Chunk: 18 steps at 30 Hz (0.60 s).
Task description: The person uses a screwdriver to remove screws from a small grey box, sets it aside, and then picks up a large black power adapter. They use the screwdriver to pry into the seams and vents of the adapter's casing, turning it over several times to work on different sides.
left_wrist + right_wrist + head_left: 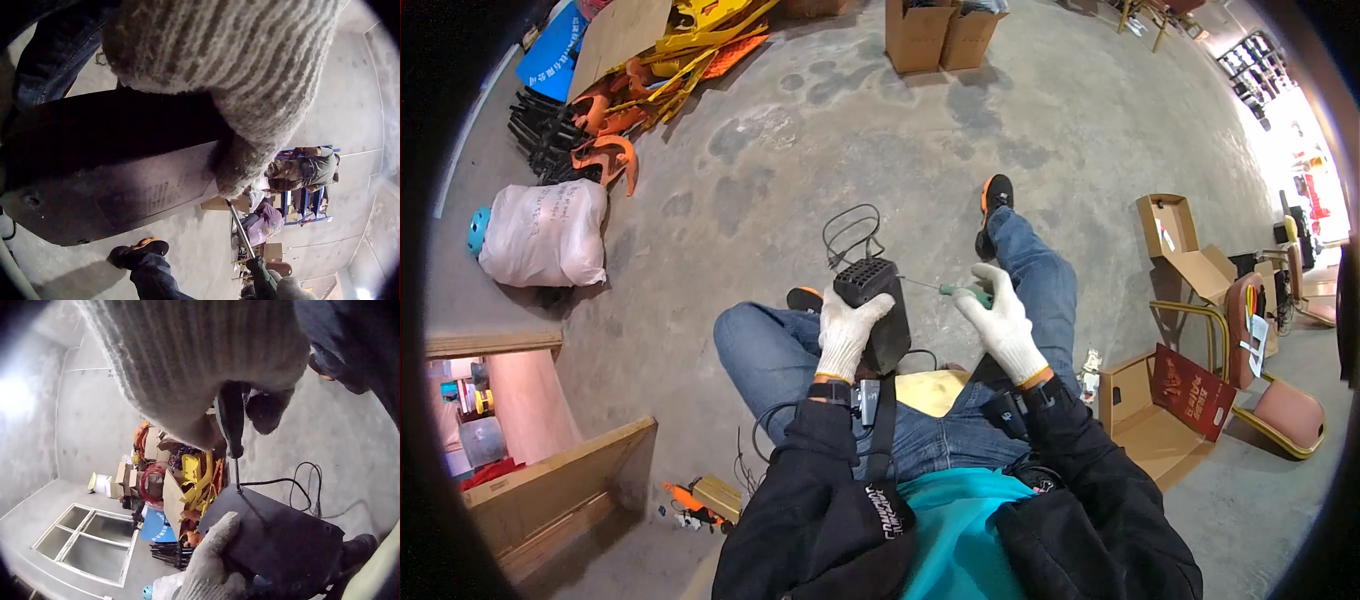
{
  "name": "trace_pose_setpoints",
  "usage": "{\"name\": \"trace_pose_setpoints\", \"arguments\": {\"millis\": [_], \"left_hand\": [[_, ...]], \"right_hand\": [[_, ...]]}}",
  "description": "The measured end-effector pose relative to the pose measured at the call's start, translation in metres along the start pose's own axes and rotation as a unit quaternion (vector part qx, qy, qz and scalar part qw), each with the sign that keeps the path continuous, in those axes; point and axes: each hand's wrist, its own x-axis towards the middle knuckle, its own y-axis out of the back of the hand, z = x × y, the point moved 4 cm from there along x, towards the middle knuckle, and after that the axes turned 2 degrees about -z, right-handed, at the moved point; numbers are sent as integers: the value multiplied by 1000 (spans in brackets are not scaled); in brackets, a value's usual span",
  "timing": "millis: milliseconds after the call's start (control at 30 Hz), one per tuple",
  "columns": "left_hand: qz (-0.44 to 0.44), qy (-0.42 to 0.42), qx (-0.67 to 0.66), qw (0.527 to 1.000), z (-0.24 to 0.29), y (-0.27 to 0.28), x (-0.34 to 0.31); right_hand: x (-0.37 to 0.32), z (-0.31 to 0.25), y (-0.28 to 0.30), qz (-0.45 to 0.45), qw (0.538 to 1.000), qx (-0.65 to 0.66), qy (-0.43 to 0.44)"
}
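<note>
A black box-shaped device with a grid of holes at one end lies between the person's legs. My gloved left hand grips it, the thumb along the edge in the right wrist view, where its flat face shows. My gloved right hand holds a green-handled screwdriver. In the right wrist view the thin shaft of the screwdriver points at a corner of the device, its tip right at a small hole. A black cord loops on the floor beyond the device.
To the right stand an open cardboard box and a chair. Yellow and orange parts are heaped at the far left, near a wrapped bundle. Cartons sit ahead. An orange tool lies by the left leg.
</note>
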Motion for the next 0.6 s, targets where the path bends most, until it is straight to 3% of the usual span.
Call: {"name": "trace_pose_setpoints", "arguments": {"millis": [67, 133, 167, 200, 267, 400, 600], "left_hand": [[-52, -83, -159, 983, 3, -7, -1], [-55, -58, -199, 977, 30, -6, -21], [-88, -87, -228, 966, 21, -10, -13], [-83, -71, -245, 963, 22, -12, -15], [-80, -112, -189, 972, 11, -12, -2], [-51, -41, -172, 983, -3, -9, 1], [-49, -34, -182, 981, 8, -9, -8]], "right_hand": [[-2, -3, 2, -51, 986, 113, -111], [-1, 25, -6, -89, 996, -22, 19], [-4, 29, -7, 26, 951, -155, 265], [-2, 27, -4, -28, 985, -66, 154], [-1, 12, 1, -91, 995, 7, -43], [-2, 8, -2, -29, 999, 24, -24], [1, 11, -5, -13, 997, 77, -17]]}}
